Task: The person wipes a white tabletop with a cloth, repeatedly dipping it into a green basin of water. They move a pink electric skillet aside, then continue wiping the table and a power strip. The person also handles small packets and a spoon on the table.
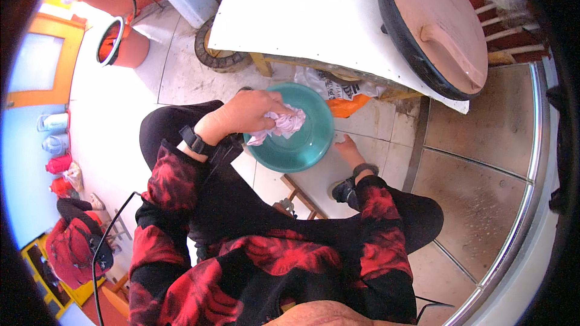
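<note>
My left hand [249, 111] is closed around a crumpled pale pink cloth [290, 122], held above a round green plastic basin [324, 104]. The basin stands on the floor in front of my knees and appears to hold a little clear liquid. Just outside the basin's right rim is my right hand [348, 150], thumb apart from the fingers and nothing seen in it. Some of its fingers are hard to make out.
Beyond the basin stands a white-topped table [299, 13] bearing a large pink lid [439, 22]. Beneath it are printed plastic bags [317, 83]. An orange bucket [133, 47] stands at upper left. A person in red [74, 249] sits at left. Metal-edged panels [476, 122] run along the right.
</note>
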